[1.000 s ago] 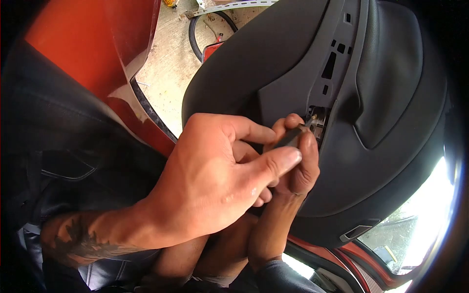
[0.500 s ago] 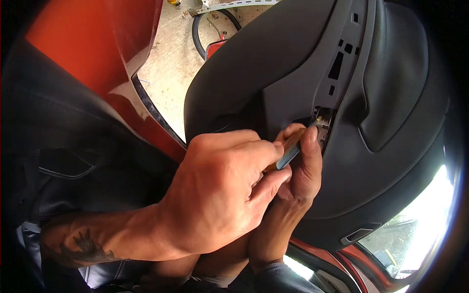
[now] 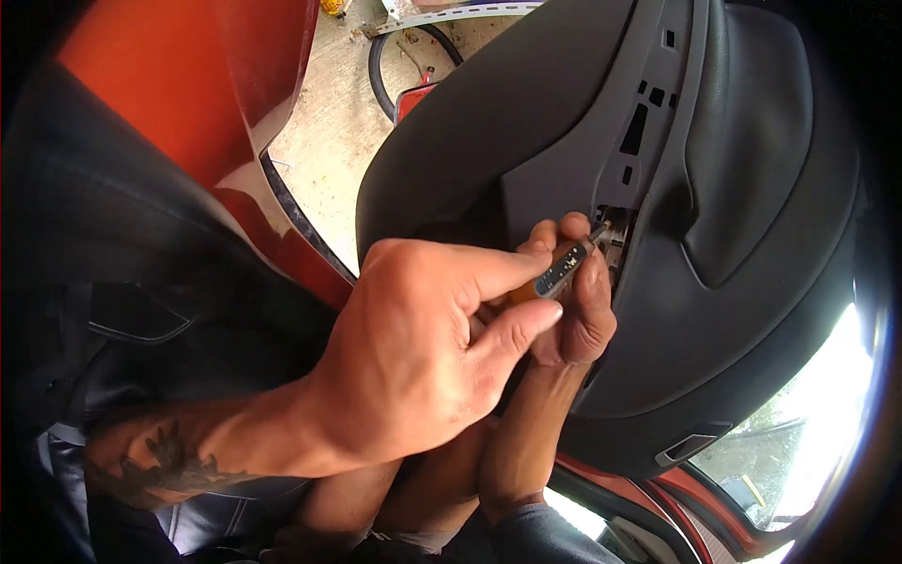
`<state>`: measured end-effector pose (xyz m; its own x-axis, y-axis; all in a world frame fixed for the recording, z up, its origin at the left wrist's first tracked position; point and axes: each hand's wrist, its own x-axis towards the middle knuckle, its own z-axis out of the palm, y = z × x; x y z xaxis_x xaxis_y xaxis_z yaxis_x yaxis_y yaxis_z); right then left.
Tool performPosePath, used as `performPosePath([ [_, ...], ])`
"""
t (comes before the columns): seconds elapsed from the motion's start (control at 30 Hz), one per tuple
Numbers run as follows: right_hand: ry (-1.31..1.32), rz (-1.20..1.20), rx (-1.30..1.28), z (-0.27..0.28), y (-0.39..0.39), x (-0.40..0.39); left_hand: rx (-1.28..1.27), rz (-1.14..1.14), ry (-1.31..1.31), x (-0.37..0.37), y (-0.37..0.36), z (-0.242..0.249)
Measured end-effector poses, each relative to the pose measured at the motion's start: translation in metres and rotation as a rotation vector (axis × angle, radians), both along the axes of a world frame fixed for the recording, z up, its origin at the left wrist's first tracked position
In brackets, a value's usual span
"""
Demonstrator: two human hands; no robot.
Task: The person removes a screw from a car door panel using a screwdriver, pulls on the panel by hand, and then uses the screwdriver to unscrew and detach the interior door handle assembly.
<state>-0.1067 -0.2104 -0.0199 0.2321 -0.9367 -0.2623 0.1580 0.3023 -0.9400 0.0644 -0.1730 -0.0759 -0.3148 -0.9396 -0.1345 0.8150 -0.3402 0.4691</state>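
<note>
A small screwdriver [image 3: 562, 271] with a dark, speckled, partly amber handle reaches up and right, its thin metal shaft ending at a metal bracket [image 3: 617, 228] in a recess of the black car door panel [image 3: 752, 310]. My left hand [image 3: 423, 348], back toward me, holds the handle between thumb and index finger. Palm up beneath it, my right hand [image 3: 583, 315] supports the front of the handle, thumb on one side and fingertips on the other. My left hand hides the rear of the handle and parts of my right fingers.
A slotted trim strip [image 3: 646, 113] runs up the panel from the bracket. An inner door handle [image 3: 691, 449] lies lower right, near window glass [image 3: 780, 461]. Orange-red bodywork [image 3: 178, 85] rises at left. A black hose [image 3: 378, 70] lies on the concrete floor [image 3: 324, 141].
The screwdriver handle has turned, showing its dark speckled face. My left thumb and index finger have spread slightly. The panel has shifted a little left in view.
</note>
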Motion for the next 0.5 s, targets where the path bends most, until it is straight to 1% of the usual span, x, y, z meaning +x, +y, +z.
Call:
performPosePath([
  [0.03, 0.026, -0.038, -0.004, 0.003, 0.002, 0.002, -0.193, 0.161, -0.224, 0.002, -0.003, -0.003],
  [0.07, 0.086, -0.022, 0.037, 0.009, 0.003, 0.000, -0.387, 0.320, -0.449, 0.002, -0.004, -0.005],
  [0.1, 0.114, -0.013, 0.058, 0.012, 0.003, -0.001, -0.437, 0.384, -0.523, -0.001, -0.002, -0.006],
  [0.13, 0.142, -0.004, 0.080, 0.016, 0.003, -0.001, -0.437, 0.386, -0.526, -0.002, 0.000, -0.005],
  [0.2, 0.178, -0.023, 0.210, 0.021, 0.005, -0.002, -0.470, 0.502, -0.604, -0.008, 0.003, -0.004],
  [0.23, 0.185, -0.061, 0.214, 0.021, 0.004, 0.005, -0.504, 0.540, -0.648, -0.010, 0.003, -0.008],
  [0.27, 0.185, -0.062, 0.220, 0.020, 0.002, 0.005, -0.500, 0.537, -0.649, -0.011, 0.001, -0.013],
  [0.33, 0.145, -0.066, 0.178, 0.017, -0.001, 0.004, -0.621, 0.589, -0.643, -0.012, -0.002, -0.016],
  [0.37, 0.087, 0.025, 0.138, 0.017, -0.004, 0.001, -0.661, 0.606, -0.641, -0.013, -0.001, -0.015],
  [0.4, 0.086, 0.026, 0.139, 0.016, -0.004, 0.000, -0.484, 0.528, -0.459, -0.017, 0.002, -0.007],
  [0.47, 0.197, -0.005, 0.097, 0.015, -0.002, 0.002, -0.306, 0.444, -0.275, -0.012, 0.002, 0.000],
  [0.5, 0.128, 0.054, 0.098, 0.012, -0.005, -0.001, -0.131, 0.130, -0.122, -0.002, 0.000, 0.001],
])
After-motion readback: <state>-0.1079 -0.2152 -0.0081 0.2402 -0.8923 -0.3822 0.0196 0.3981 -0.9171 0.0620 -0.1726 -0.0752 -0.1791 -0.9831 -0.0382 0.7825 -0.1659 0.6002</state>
